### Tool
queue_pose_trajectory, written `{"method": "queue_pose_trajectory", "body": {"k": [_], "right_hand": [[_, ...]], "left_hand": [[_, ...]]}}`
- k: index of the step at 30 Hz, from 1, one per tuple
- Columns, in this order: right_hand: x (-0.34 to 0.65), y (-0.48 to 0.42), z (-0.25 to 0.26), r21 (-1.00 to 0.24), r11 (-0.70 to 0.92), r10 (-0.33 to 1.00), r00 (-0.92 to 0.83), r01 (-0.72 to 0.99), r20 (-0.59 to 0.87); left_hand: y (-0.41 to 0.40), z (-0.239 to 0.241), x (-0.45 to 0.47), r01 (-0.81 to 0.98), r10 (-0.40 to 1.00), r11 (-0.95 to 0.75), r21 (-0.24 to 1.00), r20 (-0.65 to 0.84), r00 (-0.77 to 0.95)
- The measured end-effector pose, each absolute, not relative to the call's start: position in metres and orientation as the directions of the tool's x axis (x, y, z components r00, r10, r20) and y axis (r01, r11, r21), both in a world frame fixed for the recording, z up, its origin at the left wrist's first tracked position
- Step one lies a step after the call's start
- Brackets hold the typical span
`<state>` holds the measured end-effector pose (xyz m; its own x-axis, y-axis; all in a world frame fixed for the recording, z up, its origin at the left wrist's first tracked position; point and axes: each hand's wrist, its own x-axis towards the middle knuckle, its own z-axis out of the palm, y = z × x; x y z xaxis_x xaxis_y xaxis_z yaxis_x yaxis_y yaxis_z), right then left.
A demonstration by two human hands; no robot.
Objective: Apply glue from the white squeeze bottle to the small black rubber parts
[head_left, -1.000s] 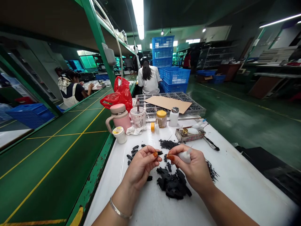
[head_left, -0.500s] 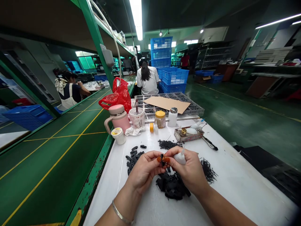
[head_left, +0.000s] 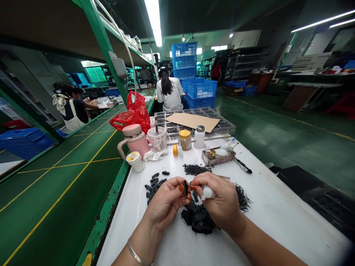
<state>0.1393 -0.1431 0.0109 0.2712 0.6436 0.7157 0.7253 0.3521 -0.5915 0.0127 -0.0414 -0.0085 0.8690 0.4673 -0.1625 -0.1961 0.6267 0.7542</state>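
My left hand (head_left: 165, 203) is closed, pinching a small black plastic part (head_left: 185, 188) between thumb and fingers. Close against it, my right hand (head_left: 223, 197) curls round a small white squeeze bottle (head_left: 208, 193), its fingertips at the part's right side. Whether those fingertips also grip something tiny, I cannot make out. Beneath both hands lies a heap of black parts (head_left: 201, 220). Curved black pieces (head_left: 155, 183) are scattered on the left, small black rings (head_left: 195, 169) behind, and thin black pins (head_left: 242, 198) to the right.
Along the back of the white table (head_left: 277, 214) stand a pink mug (head_left: 137, 142), a yellow-lidded jar (head_left: 185, 139), a white bottle (head_left: 199, 137) and a small tray (head_left: 217, 158). Cardboard (head_left: 192, 121) covers part of a compartment tray. A green conveyor (head_left: 69, 177) runs left; co-workers sit beyond.
My right hand has turned, so the bottle's nozzle no longer points up into view. Its fingertips have drawn slightly back from the black part. The whole view has shifted a little.
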Motion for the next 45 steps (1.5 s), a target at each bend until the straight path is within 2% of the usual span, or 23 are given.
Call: {"method": "queue_pose_trajectory", "body": {"k": [5,10,12,15,21,24,26,30,34,37,40,45], "right_hand": [[0.139,-0.143,0.007,-0.44,0.369,0.58,0.167,0.819,0.797],[0.139,-0.142,0.004,-0.42,0.392,0.591,0.126,0.819,0.797],[0.14,-0.141,0.005,-0.468,0.402,0.613,0.148,0.787,0.776],[0.14,-0.14,0.006,-0.621,0.377,0.689,0.24,0.687,0.684],[0.14,-0.135,0.007,-0.92,0.216,0.847,0.406,0.327,0.343],[0.144,-0.131,0.011,-0.979,0.14,0.903,0.386,0.149,0.188],[0.147,-0.129,0.012,-0.987,0.12,0.919,0.364,0.103,0.15],[0.151,-0.127,0.009,-0.99,0.087,0.933,0.34,0.108,0.119],[0.149,-0.126,0.003,-0.98,0.071,0.927,0.35,0.186,0.134],[0.147,-0.127,0.003,-0.965,0.084,0.921,0.351,0.25,0.171],[0.151,-0.13,0.009,-0.965,0.095,0.898,0.397,0.245,0.19],[0.185,-0.141,0.021,-0.952,0.283,0.719,0.632,0.114,0.289]], "left_hand": [[-0.045,-0.01,0.014,-0.235,0.501,0.6,0.765,-0.13,0.856],[-0.045,-0.009,0.014,-0.236,0.517,0.591,0.772,-0.138,0.845],[-0.044,-0.009,0.014,-0.227,0.515,0.595,0.771,-0.149,0.844],[-0.043,-0.009,0.014,-0.214,0.52,0.592,0.777,-0.165,0.838],[-0.043,-0.009,0.013,-0.221,0.59,0.505,0.834,-0.147,0.794],[-0.042,-0.009,0.013,-0.196,0.634,0.394,0.898,-0.111,0.766],[-0.04,-0.008,0.012,-0.148,0.664,0.267,0.952,-0.07,0.745],[-0.037,-0.006,0.012,-0.035,0.724,0.032,0.999,0.001,0.69],[-0.036,-0.004,0.01,0.023,0.742,-0.056,0.998,0.026,0.67],[-0.036,-0.005,0.01,0.008,0.721,-0.047,0.999,0.028,0.693],[-0.034,-0.007,0.01,-0.039,0.709,0.03,0.999,0.006,0.706],[-0.021,-0.008,0.0,-0.127,0.817,0.059,0.99,0.025,0.576]]}}
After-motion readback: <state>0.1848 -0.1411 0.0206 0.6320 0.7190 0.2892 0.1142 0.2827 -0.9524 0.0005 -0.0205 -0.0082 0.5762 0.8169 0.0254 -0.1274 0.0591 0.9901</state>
